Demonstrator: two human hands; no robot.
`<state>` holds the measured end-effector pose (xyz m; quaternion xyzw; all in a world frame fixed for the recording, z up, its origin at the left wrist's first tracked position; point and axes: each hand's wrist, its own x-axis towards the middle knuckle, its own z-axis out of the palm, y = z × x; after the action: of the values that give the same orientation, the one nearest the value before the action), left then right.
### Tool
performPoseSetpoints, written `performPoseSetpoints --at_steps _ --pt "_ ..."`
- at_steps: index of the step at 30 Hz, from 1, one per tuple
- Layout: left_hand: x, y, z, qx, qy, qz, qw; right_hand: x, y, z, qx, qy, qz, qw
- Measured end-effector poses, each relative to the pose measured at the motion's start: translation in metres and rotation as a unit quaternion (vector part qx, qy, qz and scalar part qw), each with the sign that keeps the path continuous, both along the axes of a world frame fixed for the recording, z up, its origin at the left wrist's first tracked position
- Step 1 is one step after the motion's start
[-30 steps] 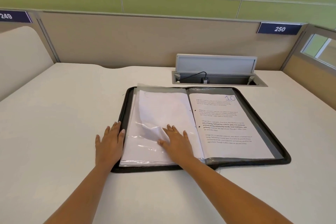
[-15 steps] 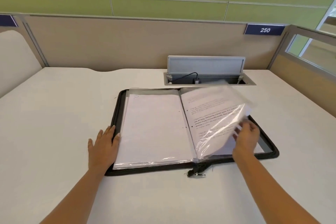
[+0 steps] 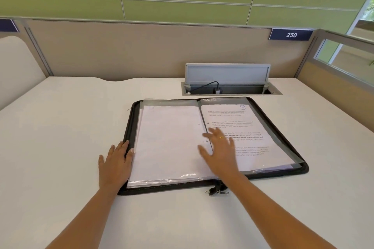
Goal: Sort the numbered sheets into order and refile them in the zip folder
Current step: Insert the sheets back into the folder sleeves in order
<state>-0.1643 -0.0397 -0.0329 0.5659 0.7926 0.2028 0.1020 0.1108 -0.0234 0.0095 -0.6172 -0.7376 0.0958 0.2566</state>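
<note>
Bright even light, wide-angle edge bending, right hand (image 3: 219,151) blurred.

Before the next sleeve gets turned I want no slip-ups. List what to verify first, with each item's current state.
1. Zip folder lies open flat on the table: ok.
2. Left hand rests flat at the folder's left edge: ok.
3. Right hand is free, fingers spread over the spine: ok.
4. Right-hand sheet has a number that reads 9: ok.
5. Left-hand sheet has a legible number: not ok, only a faint mark shows.
6. Remaining sheets in order: cannot tell, they are covered.
</note>
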Motion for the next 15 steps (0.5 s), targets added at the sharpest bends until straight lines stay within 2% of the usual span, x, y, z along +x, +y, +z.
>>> performPoseSetpoints --at_steps 2,5,10,13,15 --pt "0.0 0.0 0.0 0.002 0.0 0.001 1.0 -0.021 -0.004 -0.003 -0.092 -0.061 0.048 0.993" --pt "-0.001 0.0 0.0 0.006 -0.001 0.0 1.0 -0.045 -0.011 -0.01 -0.164 -0.079 0.068 0.981" --pt "-0.001 -0.001 -0.001 0.014 -0.015 0.003 1.0 -0.053 -0.012 -0.02 -0.19 -0.143 0.065 0.969" --pt "-0.001 -0.001 -0.001 0.015 -0.014 0.005 1.0 -0.052 -0.008 -0.019 -0.193 -0.128 0.061 0.971" --pt "-0.001 -0.001 -0.001 0.018 -0.014 0.005 1.0 -0.048 -0.006 -0.019 -0.153 -0.083 0.054 0.983"
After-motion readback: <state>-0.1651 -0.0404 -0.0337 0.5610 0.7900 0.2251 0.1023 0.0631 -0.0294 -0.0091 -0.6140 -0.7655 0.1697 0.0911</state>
